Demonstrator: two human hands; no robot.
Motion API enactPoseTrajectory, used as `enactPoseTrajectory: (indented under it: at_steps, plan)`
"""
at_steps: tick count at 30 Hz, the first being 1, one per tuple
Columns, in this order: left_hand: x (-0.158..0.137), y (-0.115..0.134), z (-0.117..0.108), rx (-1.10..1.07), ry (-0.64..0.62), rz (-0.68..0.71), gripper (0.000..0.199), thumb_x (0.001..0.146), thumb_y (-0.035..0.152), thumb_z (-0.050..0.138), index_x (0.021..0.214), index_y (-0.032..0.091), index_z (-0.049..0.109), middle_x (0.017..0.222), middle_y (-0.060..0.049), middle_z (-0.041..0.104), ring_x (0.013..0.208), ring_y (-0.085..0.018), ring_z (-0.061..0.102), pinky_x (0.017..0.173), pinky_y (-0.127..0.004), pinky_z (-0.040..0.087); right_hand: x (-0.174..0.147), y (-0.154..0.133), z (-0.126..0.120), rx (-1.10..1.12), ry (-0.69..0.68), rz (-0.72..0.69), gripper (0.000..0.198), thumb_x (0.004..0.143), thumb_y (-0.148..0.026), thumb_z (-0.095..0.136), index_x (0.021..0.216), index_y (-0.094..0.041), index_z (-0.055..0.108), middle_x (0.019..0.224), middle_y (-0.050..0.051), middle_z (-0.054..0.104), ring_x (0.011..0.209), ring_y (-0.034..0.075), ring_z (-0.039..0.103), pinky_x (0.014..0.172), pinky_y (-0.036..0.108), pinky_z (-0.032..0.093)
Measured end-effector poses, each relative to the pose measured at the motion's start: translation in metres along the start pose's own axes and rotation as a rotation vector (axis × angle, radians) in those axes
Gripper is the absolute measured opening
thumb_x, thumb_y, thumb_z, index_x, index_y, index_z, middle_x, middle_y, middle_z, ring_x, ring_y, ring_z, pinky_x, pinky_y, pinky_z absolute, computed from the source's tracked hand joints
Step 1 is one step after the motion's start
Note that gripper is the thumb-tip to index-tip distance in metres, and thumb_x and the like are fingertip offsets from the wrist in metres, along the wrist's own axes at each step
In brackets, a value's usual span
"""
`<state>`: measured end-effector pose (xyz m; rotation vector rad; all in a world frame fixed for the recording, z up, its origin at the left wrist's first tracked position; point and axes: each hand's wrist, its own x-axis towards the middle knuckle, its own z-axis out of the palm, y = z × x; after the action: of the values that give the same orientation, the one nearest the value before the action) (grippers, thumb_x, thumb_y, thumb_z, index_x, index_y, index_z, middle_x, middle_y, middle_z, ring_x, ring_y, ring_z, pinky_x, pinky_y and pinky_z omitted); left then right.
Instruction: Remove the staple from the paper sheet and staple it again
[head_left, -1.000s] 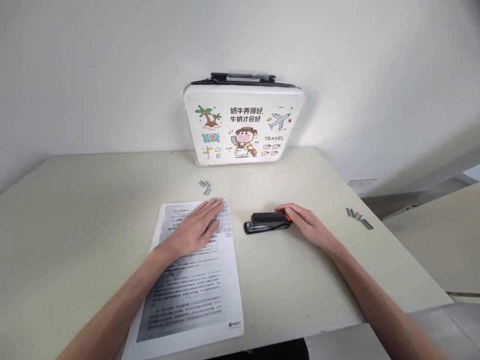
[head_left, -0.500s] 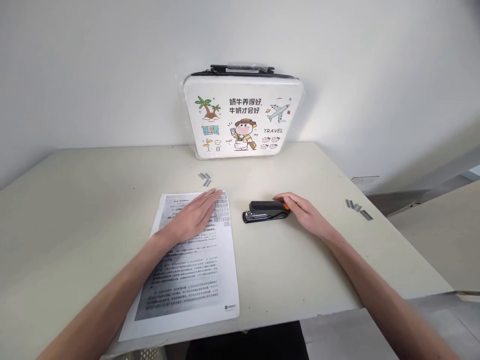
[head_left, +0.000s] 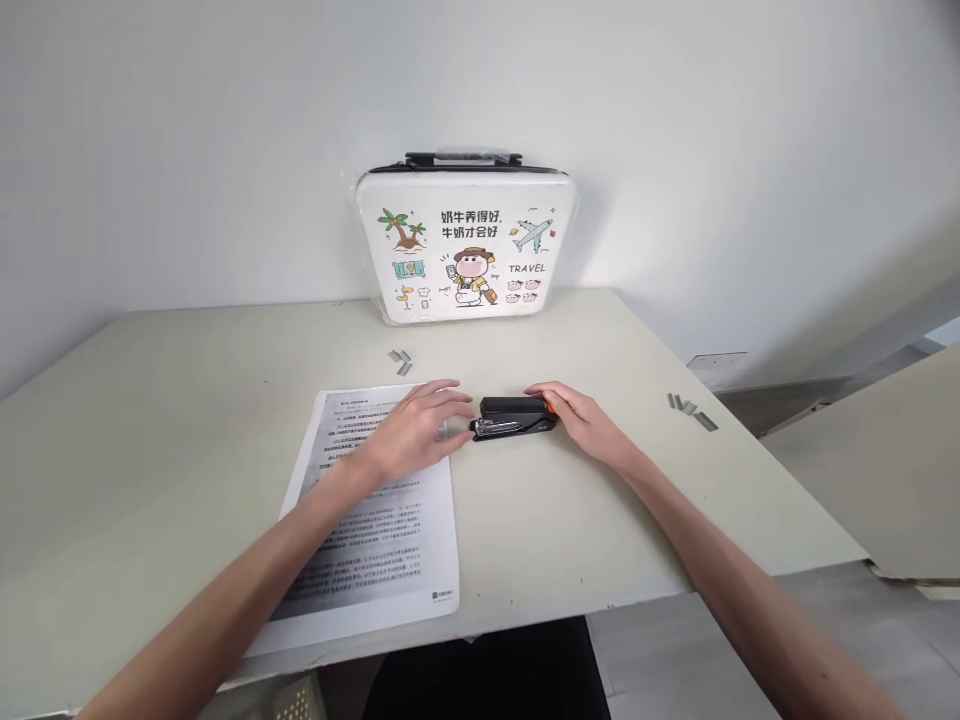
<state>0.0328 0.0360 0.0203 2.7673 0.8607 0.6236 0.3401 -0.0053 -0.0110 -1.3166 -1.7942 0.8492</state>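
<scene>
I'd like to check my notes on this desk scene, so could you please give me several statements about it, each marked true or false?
1. The right hand has its fingers on the stapler at the end with the orange part. True.
2. The stapler rests on top of the printed sheet. False: it is to the right of the sheet.
3. The white case lies flat, its handle hidden. False: it stands on edge, handle up.
4. Small grey strips lie in two separate groups, one beyond the sheet and one near the right edge of the table. True.
5. The left hand is clenched into a fist. False: its fingers are extended toward the stapler.
</scene>
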Motion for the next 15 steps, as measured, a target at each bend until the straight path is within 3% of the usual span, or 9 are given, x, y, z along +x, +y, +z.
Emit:
enactPoseTrajectory:
  at_steps: [6, 10, 15]
  plan:
    - [0.019, 0.01, 0.01, 0.024, 0.029, -0.003, 0.014, 0.098, 0.036, 0.069, 0.096, 0.022, 0.07, 0.108, -0.006, 0.077, 0.121, -0.029, 0.066, 0.103, -0.046, 0.051, -0.003, -0.005, 0.0, 0.013, -0.008, 0.026, 0.046, 0.109, -0.057, 0.035, 0.127, -0.029, 0.066, 0.128, 0.005, 0.074, 0.12, 0.026, 0.067, 0.105, 0.042, 0.05]
    - [0.016, 0.01, 0.009, 0.021, 0.037, -0.024, 0.015, 0.1, 0.037, 0.066, 0.097, 0.023, 0.068, 0.105, -0.006, 0.076, 0.112, -0.027, 0.069, 0.099, -0.043, 0.052, -0.003, -0.013, -0.001, -0.032, -0.055, -0.034, 0.035, 0.099, -0.051, 0.061, 0.125, -0.028, 0.067, 0.126, 0.005, 0.074, 0.114, 0.027, 0.068, 0.1, 0.041, 0.053]
    - [-0.002, 0.0, -0.002, 0.022, 0.04, -0.041, 0.015, 0.101, 0.038, 0.064, 0.1, 0.024, 0.07, 0.105, -0.004, 0.077, 0.111, -0.026, 0.069, 0.101, -0.044, 0.051, -0.002, -0.018, -0.001, -0.053, -0.053, -0.055, 0.029, 0.096, -0.043, 0.065, 0.121, -0.029, 0.071, 0.12, 0.004, 0.076, 0.111, 0.026, 0.07, 0.097, 0.04, 0.054]
